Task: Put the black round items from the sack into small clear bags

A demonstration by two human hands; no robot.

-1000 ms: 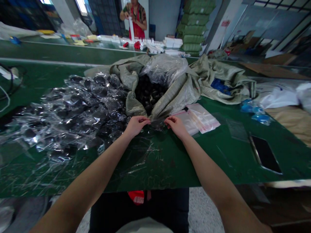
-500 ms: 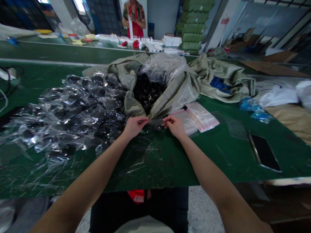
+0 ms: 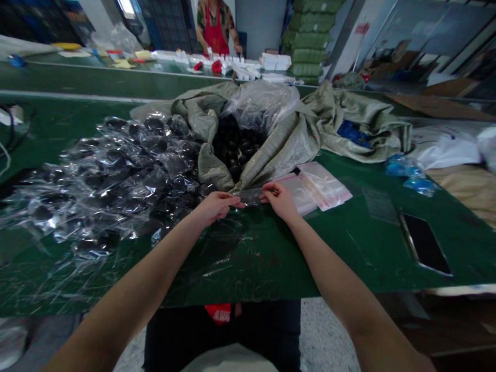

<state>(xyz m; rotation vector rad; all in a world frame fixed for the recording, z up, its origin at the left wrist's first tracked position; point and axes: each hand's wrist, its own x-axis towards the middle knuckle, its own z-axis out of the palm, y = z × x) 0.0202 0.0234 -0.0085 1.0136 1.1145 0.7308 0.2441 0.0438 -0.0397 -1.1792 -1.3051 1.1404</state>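
A small clear plastic bag (image 3: 251, 197) stretches between my two hands just in front of the woven sack. My left hand (image 3: 217, 207) has its fingers closed at the bag's left end, and my right hand (image 3: 281, 201) pinches the right end. Whatever is inside the bag is too dim to make out. Behind them the open woven sack (image 3: 284, 150) shows many round black pieces (image 3: 235, 150) within. To the left lies a wide heap of black pieces wrapped in clear bags (image 3: 127, 170). Flat stacks of clear bags (image 3: 325, 186) lie right of my right hand.
A phone (image 3: 425, 243) rests on the green table (image 3: 263, 268) at the right. Blue wrapped pieces (image 3: 413, 175) lie near a second woven sack (image 3: 360, 111). Across the table stands a person in a red apron (image 3: 216, 33), behind white boxes (image 3: 275, 62).
My left hand has turned slightly and its fingers now reach further right along the bag. My right hand has barely moved. The person opposite has lowered their hands towards the table.
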